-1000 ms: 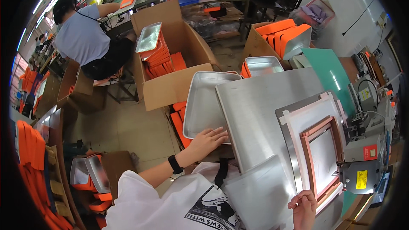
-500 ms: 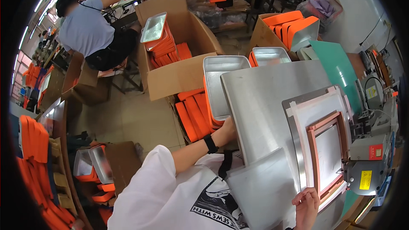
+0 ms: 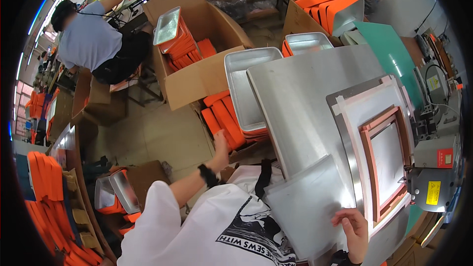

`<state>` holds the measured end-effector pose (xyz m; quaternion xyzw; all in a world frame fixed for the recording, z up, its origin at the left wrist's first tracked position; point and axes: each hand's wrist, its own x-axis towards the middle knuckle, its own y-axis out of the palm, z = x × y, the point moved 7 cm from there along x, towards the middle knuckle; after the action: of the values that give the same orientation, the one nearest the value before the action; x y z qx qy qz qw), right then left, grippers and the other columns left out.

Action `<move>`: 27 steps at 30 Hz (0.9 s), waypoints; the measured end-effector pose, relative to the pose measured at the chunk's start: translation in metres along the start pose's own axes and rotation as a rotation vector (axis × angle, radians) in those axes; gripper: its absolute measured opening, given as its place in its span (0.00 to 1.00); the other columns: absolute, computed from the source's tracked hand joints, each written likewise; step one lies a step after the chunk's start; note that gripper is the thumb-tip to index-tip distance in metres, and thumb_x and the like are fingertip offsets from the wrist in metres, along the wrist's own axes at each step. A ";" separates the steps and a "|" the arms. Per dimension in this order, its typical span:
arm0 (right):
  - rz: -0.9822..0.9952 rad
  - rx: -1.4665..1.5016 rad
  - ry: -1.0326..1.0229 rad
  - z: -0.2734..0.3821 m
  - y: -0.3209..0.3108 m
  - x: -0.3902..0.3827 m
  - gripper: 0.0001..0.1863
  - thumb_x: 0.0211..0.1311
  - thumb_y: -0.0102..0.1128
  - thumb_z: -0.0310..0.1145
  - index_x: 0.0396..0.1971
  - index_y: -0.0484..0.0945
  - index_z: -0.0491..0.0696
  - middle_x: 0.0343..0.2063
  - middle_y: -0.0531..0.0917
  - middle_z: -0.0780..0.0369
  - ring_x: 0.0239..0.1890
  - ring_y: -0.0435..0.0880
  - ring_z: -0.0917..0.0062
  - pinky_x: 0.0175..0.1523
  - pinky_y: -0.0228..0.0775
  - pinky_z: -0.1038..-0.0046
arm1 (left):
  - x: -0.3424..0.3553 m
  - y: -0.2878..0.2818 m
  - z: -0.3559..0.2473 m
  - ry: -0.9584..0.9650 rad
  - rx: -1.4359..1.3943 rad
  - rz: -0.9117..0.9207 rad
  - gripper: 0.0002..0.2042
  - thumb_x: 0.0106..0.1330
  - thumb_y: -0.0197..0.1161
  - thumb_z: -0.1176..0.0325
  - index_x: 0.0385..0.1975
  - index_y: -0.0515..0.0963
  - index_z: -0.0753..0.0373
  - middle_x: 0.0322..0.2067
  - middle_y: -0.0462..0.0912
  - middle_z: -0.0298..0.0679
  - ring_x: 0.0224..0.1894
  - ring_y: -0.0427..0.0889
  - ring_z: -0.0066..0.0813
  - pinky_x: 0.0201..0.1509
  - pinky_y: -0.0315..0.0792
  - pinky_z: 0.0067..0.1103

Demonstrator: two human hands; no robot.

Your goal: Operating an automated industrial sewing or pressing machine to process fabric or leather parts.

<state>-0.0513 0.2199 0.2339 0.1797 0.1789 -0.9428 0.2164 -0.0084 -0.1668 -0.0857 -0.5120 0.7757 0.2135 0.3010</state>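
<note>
My left hand (image 3: 221,150) is low beside the metal table, at the near ends of several orange-sided trays (image 3: 221,120) packed in a carton. Its fingers stretch toward them; whether they touch is hard to see. Just beyond, a silver tray with an orange outside (image 3: 251,88) tops a stack against the table's left edge. My right hand (image 3: 353,229) hovers by the near edge of the table, palm turned inward, thumb and fingers apart, nothing in it. Translucent plastic sheets (image 3: 310,202) lie next to it, and a pinkish-brown frame (image 3: 367,167) lies on a taped white board.
The bare metal tabletop (image 3: 305,93) stretches ahead of me. Grey machine parts (image 3: 433,182) stand at its right, and a green board (image 3: 387,59) leans behind. Cartons (image 3: 197,83) of orange trays fill the floor ahead and left. A person (image 3: 91,39) sits working at the far left.
My left hand has moved left and nearer, away from the stacked silver tray toward the orange trays. The right hand's fingers have spread apart. The view has shifted slightly.
</note>
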 end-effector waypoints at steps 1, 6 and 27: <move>0.022 -0.007 0.008 0.001 0.002 0.001 0.10 0.65 0.49 0.28 0.40 0.73 0.38 0.29 0.79 0.59 0.33 0.77 0.76 0.43 0.69 0.75 | 0.026 0.010 0.027 -0.248 -0.081 0.064 0.24 0.63 0.44 0.47 0.48 0.71 0.61 0.50 0.74 0.43 0.54 0.71 0.40 0.55 0.62 0.42; 0.034 -0.037 0.021 -0.004 0.002 -0.001 0.10 0.64 0.49 0.25 0.41 0.73 0.37 0.32 0.80 0.58 0.35 0.77 0.77 0.45 0.68 0.76 | -0.002 0.134 0.017 -0.493 -0.397 0.695 0.37 0.60 0.32 0.36 0.59 0.66 0.60 0.58 0.68 0.50 0.59 0.67 0.50 0.62 0.59 0.47; -0.070 -0.791 -0.366 -0.015 0.038 -0.082 0.18 0.54 0.63 0.28 0.47 0.76 0.43 0.41 0.81 0.56 0.39 0.81 0.69 0.43 0.74 0.73 | -0.076 0.011 -0.198 1.007 -0.103 0.002 0.12 0.66 0.46 0.71 0.47 0.71 0.64 0.37 0.73 0.36 0.38 0.72 0.23 0.42 0.68 0.20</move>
<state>0.0400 0.2222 0.2451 -0.0931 0.4909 -0.8249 0.2644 -0.0456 -0.2387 0.1107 -0.5649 0.8135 -0.0215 -0.1363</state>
